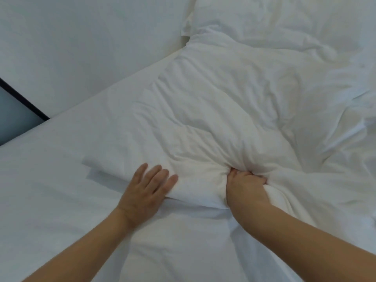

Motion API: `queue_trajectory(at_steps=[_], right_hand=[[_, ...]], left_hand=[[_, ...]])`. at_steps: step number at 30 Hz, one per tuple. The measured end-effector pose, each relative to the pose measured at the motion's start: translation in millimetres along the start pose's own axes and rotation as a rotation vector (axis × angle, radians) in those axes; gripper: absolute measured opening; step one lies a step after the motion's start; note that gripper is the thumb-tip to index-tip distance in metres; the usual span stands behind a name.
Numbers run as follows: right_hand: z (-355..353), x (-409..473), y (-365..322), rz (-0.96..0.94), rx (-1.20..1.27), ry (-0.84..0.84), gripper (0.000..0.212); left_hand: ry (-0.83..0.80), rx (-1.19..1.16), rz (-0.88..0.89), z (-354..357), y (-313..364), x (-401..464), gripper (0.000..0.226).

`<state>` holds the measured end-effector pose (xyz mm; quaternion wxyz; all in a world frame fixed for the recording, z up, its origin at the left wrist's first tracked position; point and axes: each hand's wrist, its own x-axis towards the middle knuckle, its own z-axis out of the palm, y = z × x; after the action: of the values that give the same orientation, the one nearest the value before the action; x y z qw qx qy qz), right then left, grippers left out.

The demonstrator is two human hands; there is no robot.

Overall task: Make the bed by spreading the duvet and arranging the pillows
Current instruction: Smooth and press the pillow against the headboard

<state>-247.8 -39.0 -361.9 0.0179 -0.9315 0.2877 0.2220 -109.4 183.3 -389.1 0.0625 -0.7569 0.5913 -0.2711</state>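
Observation:
A crumpled white duvet (223,110) lies bunched across the middle and right of the bed, on a smooth white sheet (50,190). My right hand (245,185) is closed on a gathered fold at the duvet's near edge. My left hand (147,190) lies flat with fingers spread on the duvet's near left corner, pressing it onto the sheet. A white pillow (274,17) sits at the top right, partly behind the duvet.
A white wall or headboard (81,47) runs along the far left side of the bed. A dark-framed panel (16,117) shows at the left edge beside the mattress. More rumpled duvet fills the right side.

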Motion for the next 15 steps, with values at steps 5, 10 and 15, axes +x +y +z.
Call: queue_trajectory(at_steps=[5, 10, 15], right_hand=[[-36, -5, 10, -0.147, -0.028, 0.010, 0.038], [-84, -19, 29, -0.211, -0.064, 0.086, 0.026], [-145, -54, 50, -0.197, -0.141, 0.163, 0.013]], left_hand=[[-0.364, 0.051, -0.412, 4, -2, 40, 0.075], [-0.532, -0.097, -0.619, -27, -11, 87, 0.034], [-0.393, -0.149, -0.649, -93, -30, 107, 0.017]])
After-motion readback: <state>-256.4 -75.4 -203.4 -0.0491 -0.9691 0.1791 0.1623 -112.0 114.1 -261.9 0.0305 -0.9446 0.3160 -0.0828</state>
